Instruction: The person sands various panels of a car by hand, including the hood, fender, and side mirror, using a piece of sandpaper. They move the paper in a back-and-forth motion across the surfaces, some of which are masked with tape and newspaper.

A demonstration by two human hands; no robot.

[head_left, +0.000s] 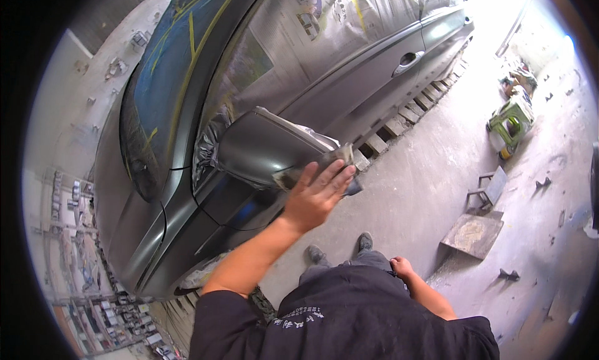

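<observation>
My left hand [313, 198] lies with its fingers laid along a grey cloth [340, 155] at the outer end of a car's side mirror [268, 151]. The cloth's edges show on both sides of the hand. The mirror's cover is a smooth dark grey, and crumpled masking film [212, 141] wraps its base. Behind it is the matte grey car door [349, 98]. Down beside my right thigh hangs my right hand [402, 267], its fingers curled; whether it holds anything is hidden.
Printed plastic film [312, 17] masks the side windows, and yellow-taped film [181, 54] covers the windscreen. A floor grating [409, 113] runs along the car. To the right stand a low metal stool [472, 235], a small chair [490, 188] and a green container [511, 123].
</observation>
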